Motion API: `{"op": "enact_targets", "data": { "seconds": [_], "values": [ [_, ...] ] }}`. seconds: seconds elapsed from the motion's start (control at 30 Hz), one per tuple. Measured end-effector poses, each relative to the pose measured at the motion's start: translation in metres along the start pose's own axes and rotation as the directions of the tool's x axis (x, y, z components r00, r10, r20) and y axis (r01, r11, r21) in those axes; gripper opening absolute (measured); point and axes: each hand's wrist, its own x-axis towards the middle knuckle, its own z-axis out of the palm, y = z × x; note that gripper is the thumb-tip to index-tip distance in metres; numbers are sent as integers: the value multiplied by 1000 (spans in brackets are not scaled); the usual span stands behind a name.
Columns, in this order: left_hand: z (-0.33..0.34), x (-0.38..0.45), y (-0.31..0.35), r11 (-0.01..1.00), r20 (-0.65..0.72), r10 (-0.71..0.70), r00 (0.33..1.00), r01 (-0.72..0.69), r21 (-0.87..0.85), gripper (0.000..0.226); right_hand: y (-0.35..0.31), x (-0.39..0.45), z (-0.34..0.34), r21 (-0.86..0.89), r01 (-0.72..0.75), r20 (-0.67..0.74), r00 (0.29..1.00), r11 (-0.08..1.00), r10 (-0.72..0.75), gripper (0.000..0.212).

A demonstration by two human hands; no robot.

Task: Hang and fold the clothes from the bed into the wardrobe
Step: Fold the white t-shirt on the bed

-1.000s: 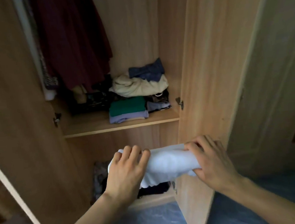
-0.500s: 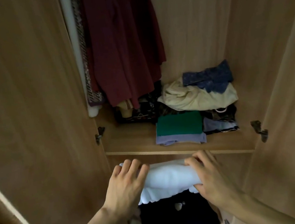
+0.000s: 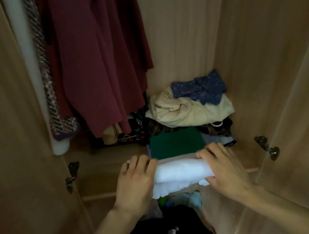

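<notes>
Two hands hold a folded white cloth [image 3: 182, 173] at a wardrobe shelf [image 3: 98, 174]. The left hand [image 3: 136, 183] and right hand [image 3: 224, 168] each grip one end, fingers curled over it, just before a green folded garment [image 3: 176, 143].

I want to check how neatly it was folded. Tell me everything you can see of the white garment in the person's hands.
The folded white fabric garment is a soft, thick bundle held level, with a scalloped edge hanging loose underneath. The left hand grips its left end and the right hand grips its right end, fingers curled over the top. It sits at the front edge of the wooden wardrobe shelf, just before the folded green garment.
</notes>
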Motion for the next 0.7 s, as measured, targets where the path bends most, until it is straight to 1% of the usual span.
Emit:
{"op": "enact_targets", "data": {
  "seconds": [0.13,0.27,0.33,0.43,0.5,0.57,0.63,0.67,0.7],
  "values": [
    [17,33,-3,999,25,48,999,-48,-4,56,25,17,8,-30,-21,5,1000,999,21,63],
    [38,69,-7,998,102,60,993,-61,3,61,58,45,23,-23,-16,8,1000,1000,16,61],
    [47,92,-11,998,93,61,994,-63,18,62,77,64,30,-9,0,7,1000,1000,0,59],
    [54,144,-22,995,46,50,998,-54,84,57,107,111,37,-3,9,-14,1000,1000,-9,55],
    [55,186,-32,988,-12,34,999,-32,154,55,126,148,40,-22,19,-82,996,1000,-21,56],
    [60,224,-42,979,-131,49,990,-21,203,52,145,182,46,-31,23,-201,979,999,-29,58],
    [73,248,-48,981,-296,78,952,-21,193,40,165,202,57,-15,41,-335,941,999,-43,56],
    [85,252,-49,982,-363,90,928,-22,187,32,174,204,67,-3,47,-376,926,999,-45,55],
    [100,250,-48,982,-400,102,911,-29,185,28,181,201,81,7,50,-390,920,999,-43,54]
  ]
}}
